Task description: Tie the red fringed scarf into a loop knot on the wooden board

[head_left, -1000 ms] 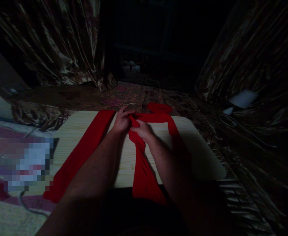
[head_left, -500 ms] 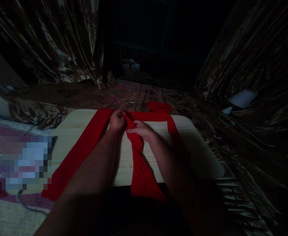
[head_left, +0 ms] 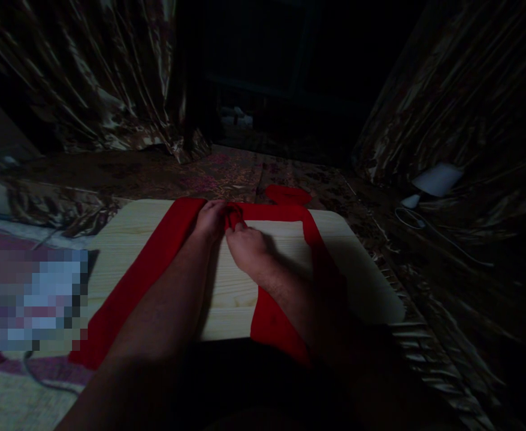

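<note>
One flat red cloth strip (head_left: 146, 269) lies leftmost on the desk (head_left: 233, 296); beside it, the left hand (head_left: 212, 216) grips the middle strip (head_left: 274, 323) near the far edge, and the right hand's (head_left: 245, 245) fingers, drawn narrow, have moved closer, bunching it, apparently gathering its loose length into folds.

Head camera: on the person's head, facing forward and down.
Wooden board (head_left: 231, 311): near — toward six o'clock.
Curtains (head_left: 110, 102): farther — at ten and two o'clock.
</note>
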Demonstrator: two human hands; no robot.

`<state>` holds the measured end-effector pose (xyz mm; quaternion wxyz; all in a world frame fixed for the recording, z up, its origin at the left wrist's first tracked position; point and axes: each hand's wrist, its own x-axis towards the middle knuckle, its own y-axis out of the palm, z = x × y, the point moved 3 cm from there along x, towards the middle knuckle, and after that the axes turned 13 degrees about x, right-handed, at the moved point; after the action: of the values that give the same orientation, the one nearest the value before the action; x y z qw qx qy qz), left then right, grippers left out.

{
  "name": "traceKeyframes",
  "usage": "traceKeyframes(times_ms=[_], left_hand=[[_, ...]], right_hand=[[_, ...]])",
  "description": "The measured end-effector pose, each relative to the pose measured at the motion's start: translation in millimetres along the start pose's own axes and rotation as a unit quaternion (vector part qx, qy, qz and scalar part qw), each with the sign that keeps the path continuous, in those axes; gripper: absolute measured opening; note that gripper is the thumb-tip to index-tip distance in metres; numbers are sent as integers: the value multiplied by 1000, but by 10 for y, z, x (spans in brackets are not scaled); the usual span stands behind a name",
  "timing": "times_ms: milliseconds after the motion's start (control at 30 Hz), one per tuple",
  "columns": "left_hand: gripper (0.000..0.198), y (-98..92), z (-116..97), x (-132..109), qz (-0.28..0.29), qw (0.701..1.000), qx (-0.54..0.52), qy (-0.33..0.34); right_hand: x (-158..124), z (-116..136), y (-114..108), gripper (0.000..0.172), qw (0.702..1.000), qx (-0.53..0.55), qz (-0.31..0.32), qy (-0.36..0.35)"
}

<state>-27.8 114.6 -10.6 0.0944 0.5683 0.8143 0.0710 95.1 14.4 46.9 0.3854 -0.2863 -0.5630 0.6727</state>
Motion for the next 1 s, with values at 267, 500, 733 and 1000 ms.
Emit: traceKeyframes(times_ms=[267,500,733,1000], left_hand=[[25,14,14,-9,-6,986,164,18],[31,-15,48,28,-21,985,171,-17],[39,14,113,90,-23,987,158,-6],[34,35,115,86,-41,981,191,-19]], right_hand=[[-13,13,177,34,999,-34,-3,-39],[-256,-64,-75,37,997,72,32,-14],[-655,-387,-251,36,956,288,53,27],[-1126,-720,-562,27,936,327,110,65]])
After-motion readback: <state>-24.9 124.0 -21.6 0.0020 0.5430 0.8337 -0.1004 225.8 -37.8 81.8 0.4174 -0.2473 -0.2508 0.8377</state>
